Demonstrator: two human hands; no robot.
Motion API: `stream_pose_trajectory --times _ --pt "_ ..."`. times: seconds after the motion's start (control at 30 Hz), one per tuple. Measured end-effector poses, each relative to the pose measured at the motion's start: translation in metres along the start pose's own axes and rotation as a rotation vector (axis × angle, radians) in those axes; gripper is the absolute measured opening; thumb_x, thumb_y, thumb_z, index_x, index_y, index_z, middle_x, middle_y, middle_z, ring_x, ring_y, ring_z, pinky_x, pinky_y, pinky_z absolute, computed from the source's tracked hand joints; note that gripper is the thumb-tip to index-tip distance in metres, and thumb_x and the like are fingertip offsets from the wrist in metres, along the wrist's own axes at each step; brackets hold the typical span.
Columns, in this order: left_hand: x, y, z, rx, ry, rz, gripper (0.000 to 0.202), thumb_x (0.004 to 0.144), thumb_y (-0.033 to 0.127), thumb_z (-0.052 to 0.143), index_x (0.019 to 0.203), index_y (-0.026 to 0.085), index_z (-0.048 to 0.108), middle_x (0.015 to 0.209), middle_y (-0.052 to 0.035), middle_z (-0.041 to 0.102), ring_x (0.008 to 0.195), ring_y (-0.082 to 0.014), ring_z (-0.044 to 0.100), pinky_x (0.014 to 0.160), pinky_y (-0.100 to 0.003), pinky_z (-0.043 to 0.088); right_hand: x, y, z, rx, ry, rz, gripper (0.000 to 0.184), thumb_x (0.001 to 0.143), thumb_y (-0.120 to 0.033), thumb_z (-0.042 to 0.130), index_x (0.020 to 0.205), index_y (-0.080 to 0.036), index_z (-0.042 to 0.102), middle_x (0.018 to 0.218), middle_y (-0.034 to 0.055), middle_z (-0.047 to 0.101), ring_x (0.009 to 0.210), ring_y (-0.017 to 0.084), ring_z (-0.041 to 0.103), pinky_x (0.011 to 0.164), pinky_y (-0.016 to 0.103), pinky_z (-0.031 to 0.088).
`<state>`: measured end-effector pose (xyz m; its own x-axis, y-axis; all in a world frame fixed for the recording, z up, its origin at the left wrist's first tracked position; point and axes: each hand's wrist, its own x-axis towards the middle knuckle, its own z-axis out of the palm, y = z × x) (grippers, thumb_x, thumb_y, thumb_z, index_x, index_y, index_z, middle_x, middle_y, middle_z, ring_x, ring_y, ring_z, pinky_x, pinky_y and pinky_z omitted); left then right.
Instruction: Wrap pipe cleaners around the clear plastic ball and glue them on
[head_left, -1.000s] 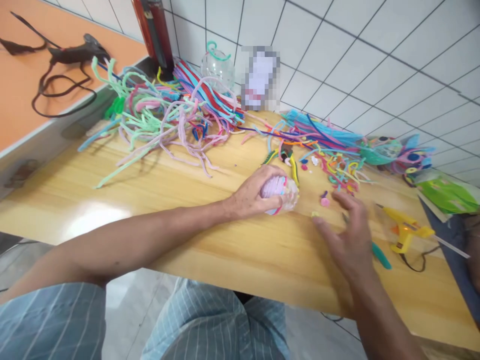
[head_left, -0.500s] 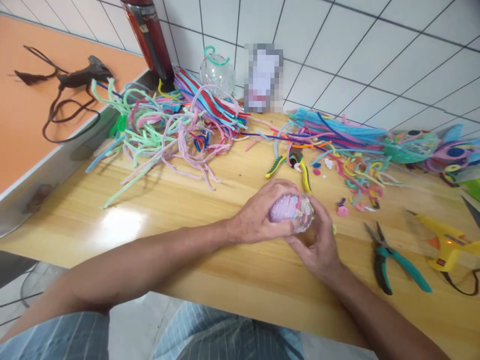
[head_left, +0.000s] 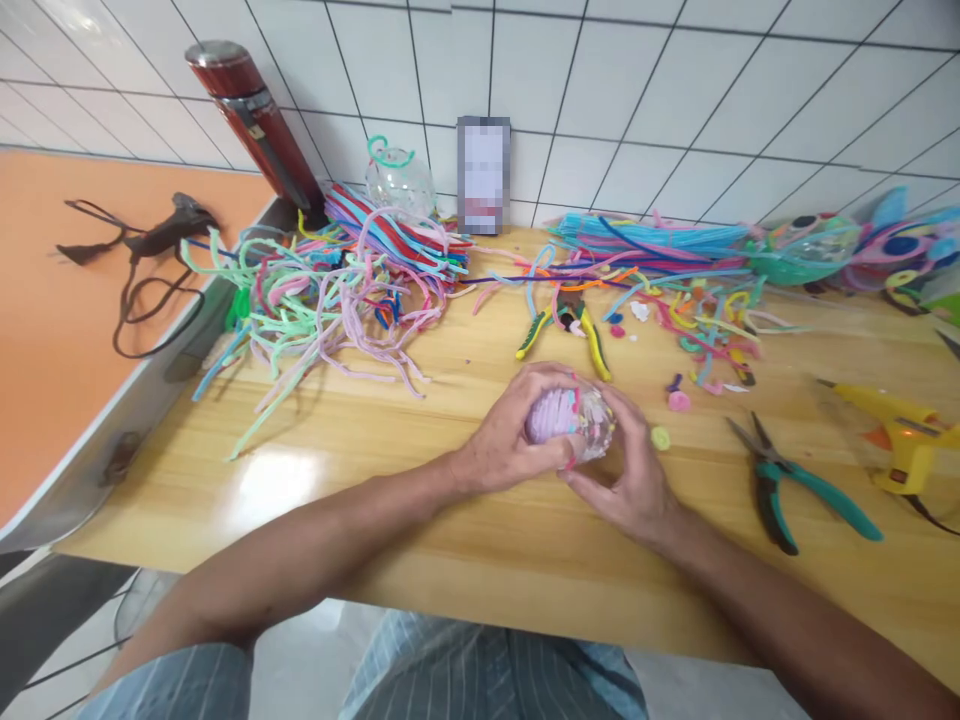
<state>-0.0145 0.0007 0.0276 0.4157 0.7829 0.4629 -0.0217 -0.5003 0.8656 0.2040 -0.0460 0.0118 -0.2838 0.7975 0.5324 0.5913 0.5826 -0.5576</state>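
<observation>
Both my hands hold one small clear plastic ball [head_left: 571, 423] wrapped in pale purple pipe cleaner, just above the wooden table [head_left: 450, 540]. My left hand [head_left: 511, 430] curls over its left side and top. From the right and below, my right hand [head_left: 628, 468] cups the ball with fingers closed against it. Yellow-handled pliers [head_left: 566, 330] lie right behind the ball. A small green coil [head_left: 661, 438] and a pink coil [head_left: 679, 401] rest to its right.
Heaps of coloured pipe cleaners [head_left: 330, 290] cover the back of the table. Teal pliers [head_left: 802, 485] and a yellow glue gun [head_left: 896, 430] lie at right. A red flask [head_left: 251, 120] and another clear ball [head_left: 390, 180] stand by the tiled wall. A black glue gun [head_left: 169, 225] sits on the orange surface.
My right hand left the teal pliers on the table and came over to close on the wrapped ball beside my left hand. The view shifted.
</observation>
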Motion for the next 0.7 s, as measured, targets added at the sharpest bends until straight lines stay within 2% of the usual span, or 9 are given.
stream_pose_trajectory --times 0.1,0.23,0.5,0.7 --pt "-0.001 0.001 -0.002 -0.057 0.003 -0.061 0.053 0.095 0.045 0.074 0.139 0.024 0.055 0.145 -0.0143 0.060 0.141 -0.0301 0.058 0.123 -0.049 0.048 0.001 0.002 0.002 -0.058 -0.021 -0.007 0.104 0.088 -0.038 0.083 0.173 -0.027 0.025 0.162 0.0189 0.053 0.148 0.041 0.056 0.119 0.063 0.054" --pt "0.001 0.004 -0.002 -0.105 0.014 -0.160 0.053 0.094 0.048 0.075 0.136 0.022 0.056 0.138 -0.0129 0.062 0.130 -0.0278 0.063 0.117 -0.045 0.052 0.001 0.006 0.004 -0.107 -0.019 -0.009 0.104 0.088 -0.040 0.083 0.173 -0.029 0.024 0.161 0.0184 0.054 0.147 0.041 0.057 0.119 0.064 0.053" --pt "0.003 0.000 0.000 -0.025 0.043 -0.078 0.052 0.094 0.052 0.074 0.134 0.023 0.057 0.136 -0.0120 0.064 0.128 -0.0272 0.062 0.114 -0.044 0.052 0.004 0.014 0.004 -0.076 -0.021 -0.017 0.104 0.085 -0.042 0.086 0.171 -0.031 0.028 0.164 0.0164 0.053 0.151 0.041 0.055 0.123 0.066 0.050" --pt "0.003 -0.003 -0.004 0.019 0.028 -0.055 0.054 0.095 0.056 0.071 0.135 0.022 0.058 0.138 -0.0128 0.064 0.128 -0.0266 0.062 0.114 -0.043 0.052 0.008 0.012 0.009 -0.033 0.015 -0.038 0.101 0.085 -0.040 0.086 0.169 -0.031 0.031 0.161 0.0160 0.054 0.150 0.040 0.056 0.120 0.065 0.053"
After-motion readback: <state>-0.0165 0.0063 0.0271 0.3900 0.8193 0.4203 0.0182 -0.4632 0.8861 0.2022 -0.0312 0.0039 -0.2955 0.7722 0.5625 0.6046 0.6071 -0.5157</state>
